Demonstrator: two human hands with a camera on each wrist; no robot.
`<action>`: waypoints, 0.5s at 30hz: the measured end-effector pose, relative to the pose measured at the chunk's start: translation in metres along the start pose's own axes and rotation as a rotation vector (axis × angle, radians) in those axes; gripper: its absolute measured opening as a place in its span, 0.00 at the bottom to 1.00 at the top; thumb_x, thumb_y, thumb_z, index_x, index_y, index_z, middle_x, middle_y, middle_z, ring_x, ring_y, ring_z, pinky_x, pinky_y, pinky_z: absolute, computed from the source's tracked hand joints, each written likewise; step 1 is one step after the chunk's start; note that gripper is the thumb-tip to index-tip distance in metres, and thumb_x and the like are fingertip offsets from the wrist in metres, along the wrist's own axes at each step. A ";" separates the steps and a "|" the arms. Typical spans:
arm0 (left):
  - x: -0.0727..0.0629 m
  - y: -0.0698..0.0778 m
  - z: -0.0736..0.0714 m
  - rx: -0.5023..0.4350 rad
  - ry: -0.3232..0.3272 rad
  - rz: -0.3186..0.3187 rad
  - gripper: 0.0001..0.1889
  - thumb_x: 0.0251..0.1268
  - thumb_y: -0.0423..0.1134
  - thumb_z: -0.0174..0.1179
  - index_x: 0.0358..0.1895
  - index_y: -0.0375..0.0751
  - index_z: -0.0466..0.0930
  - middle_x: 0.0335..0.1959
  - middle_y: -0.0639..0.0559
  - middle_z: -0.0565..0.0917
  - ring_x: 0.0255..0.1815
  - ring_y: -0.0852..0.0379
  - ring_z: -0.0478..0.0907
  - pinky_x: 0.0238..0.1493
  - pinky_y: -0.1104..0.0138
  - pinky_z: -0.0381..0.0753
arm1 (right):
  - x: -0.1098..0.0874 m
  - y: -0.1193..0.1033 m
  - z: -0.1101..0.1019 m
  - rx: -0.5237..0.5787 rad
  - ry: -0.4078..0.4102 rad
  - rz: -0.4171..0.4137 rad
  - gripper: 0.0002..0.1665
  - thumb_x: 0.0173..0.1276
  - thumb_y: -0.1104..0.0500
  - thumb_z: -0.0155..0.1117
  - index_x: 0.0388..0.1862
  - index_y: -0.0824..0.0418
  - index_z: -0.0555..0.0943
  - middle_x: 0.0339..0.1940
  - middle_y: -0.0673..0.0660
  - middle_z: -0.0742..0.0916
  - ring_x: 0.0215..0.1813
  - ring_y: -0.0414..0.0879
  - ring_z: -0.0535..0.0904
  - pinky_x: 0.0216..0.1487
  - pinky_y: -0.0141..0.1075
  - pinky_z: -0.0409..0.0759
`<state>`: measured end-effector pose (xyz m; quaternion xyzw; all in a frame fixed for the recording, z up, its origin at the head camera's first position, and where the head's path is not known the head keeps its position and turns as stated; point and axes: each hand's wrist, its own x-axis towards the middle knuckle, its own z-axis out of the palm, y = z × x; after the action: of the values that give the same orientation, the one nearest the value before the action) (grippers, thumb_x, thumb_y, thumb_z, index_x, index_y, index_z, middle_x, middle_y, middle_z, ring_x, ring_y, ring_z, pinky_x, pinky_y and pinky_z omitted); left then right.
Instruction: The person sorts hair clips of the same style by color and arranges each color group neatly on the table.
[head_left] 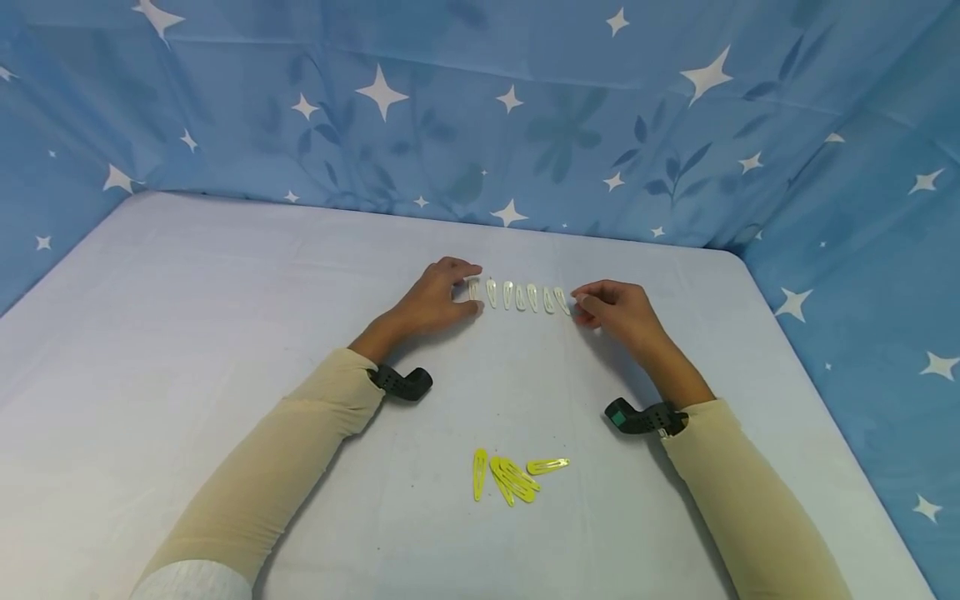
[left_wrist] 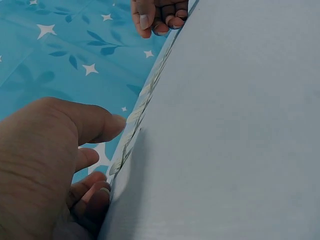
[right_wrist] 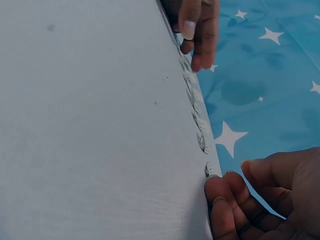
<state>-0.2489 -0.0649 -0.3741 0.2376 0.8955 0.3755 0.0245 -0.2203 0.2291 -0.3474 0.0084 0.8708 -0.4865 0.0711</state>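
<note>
Several white snap hair clips [head_left: 519, 297] lie side by side in a row toward the back of the table. At the row's left end is my left hand [head_left: 438, 296], thumb and fingers spread apart around the leftmost clip [head_left: 473, 290]. My right hand [head_left: 618, 308] is at the other end, its fingertips right at the rightmost clip [head_left: 561, 300]. In the right wrist view, the thumb of that hand stands apart from the bent fingers [right_wrist: 220, 190], which partly cover the end of the row. Neither hand has a clip lifted.
Closer to the front, several yellow snap hair clips [head_left: 513, 481] lie on the white table [head_left: 360, 517], some overlapping and one apart on each side. A blue curtain [head_left: 465, 117] with white stars hangs behind the table's far edge. Both wrists wear black camera mounts [head_left: 405, 383].
</note>
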 end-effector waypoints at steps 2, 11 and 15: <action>-0.001 0.002 0.000 -0.003 0.009 -0.004 0.29 0.63 0.40 0.63 0.68 0.38 0.71 0.65 0.41 0.68 0.57 0.49 0.68 0.59 0.55 0.66 | -0.003 0.000 0.000 -0.014 -0.011 -0.009 0.17 0.74 0.57 0.56 0.53 0.68 0.80 0.46 0.63 0.84 0.39 0.46 0.81 0.38 0.32 0.80; -0.005 0.012 -0.001 -0.125 0.027 -0.081 0.26 0.68 0.39 0.60 0.68 0.38 0.70 0.66 0.41 0.65 0.58 0.49 0.69 0.57 0.57 0.70 | -0.024 0.004 -0.003 -0.094 -0.066 -0.074 0.16 0.73 0.57 0.58 0.51 0.66 0.82 0.38 0.62 0.85 0.35 0.48 0.79 0.36 0.33 0.79; -0.009 0.016 -0.003 -0.156 0.069 -0.039 0.22 0.69 0.37 0.58 0.65 0.37 0.73 0.64 0.43 0.67 0.56 0.51 0.73 0.54 0.59 0.74 | -0.035 0.004 -0.004 -0.144 -0.079 -0.120 0.14 0.73 0.57 0.59 0.49 0.65 0.83 0.34 0.61 0.85 0.34 0.49 0.79 0.34 0.34 0.78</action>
<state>-0.2352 -0.0608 -0.3625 0.2043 0.8685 0.4513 0.0196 -0.1859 0.2367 -0.3440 -0.0682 0.8989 -0.4259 0.0767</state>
